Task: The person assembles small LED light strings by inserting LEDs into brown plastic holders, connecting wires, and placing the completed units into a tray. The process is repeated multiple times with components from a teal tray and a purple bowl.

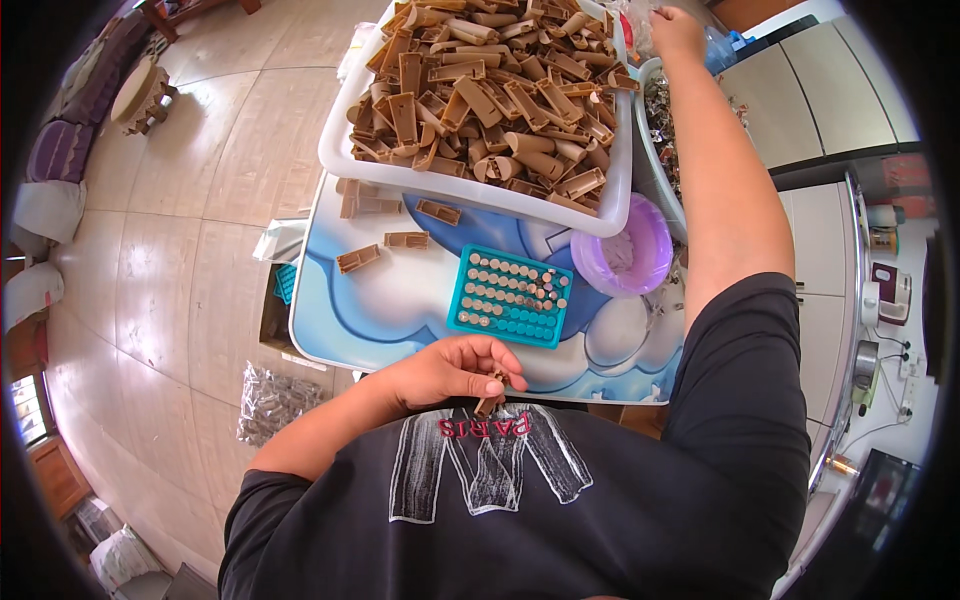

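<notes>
My left hand (465,370) is close to my chest at the table's front edge, its thumb and fingers closed around a small brown plastic piece (487,406). My right arm stretches far forward to the right. At its end my right hand (678,36) is closed beside a clear plastic bag (636,30); what its fingers hold is hidden. In front of my left hand lies a teal tray (548,338) with rows of small round silvery parts. Several loose brown plastic shells (407,240) lie on the table to the left of it.
A white bin (345,165) heaped with brown shells covers the table's far part. A purple bowl (648,212) stands right of the teal tray. Beyond it, a pale tub (668,195) of small mixed parts sits under my right arm. A clear bag of parts (280,403) rests left of the table.
</notes>
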### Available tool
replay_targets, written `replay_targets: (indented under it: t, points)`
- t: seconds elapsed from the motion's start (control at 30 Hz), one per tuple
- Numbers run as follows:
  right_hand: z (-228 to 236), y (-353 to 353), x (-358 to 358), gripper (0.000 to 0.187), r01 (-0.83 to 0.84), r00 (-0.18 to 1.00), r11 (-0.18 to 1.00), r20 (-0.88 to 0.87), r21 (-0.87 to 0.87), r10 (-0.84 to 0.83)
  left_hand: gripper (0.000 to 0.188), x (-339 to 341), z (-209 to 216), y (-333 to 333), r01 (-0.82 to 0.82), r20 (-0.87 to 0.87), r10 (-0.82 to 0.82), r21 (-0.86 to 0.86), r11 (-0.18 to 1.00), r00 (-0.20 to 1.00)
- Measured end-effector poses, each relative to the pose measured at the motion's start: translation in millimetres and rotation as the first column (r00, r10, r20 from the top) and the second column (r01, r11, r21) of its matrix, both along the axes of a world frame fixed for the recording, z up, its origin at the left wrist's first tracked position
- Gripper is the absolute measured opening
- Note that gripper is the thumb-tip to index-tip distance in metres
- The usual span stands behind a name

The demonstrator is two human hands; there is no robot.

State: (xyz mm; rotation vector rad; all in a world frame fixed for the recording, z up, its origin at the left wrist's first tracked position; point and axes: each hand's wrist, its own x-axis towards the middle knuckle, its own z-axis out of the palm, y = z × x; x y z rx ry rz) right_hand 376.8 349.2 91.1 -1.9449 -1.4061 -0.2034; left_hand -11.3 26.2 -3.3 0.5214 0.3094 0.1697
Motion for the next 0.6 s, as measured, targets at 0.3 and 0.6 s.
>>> replay_targets:
  t: [0.3,0.6]
  points:
    - [-37.2,37.4,67.8,0.023,0.017,0.995,0.876,0.096,-0.483,0.033,0.025,0.3,0.8,0.5,-0.001,0.033,0.002,-0.013,1.000,0.999]
    - [-20.9,17.3,32.5,0.024,-0.256,0.955,0.817,-0.004,-0.516,0.297,0.034,-0.2,-7.1,-2.8,-0.055,0.064,0.056,-0.021,0.998,0.996]
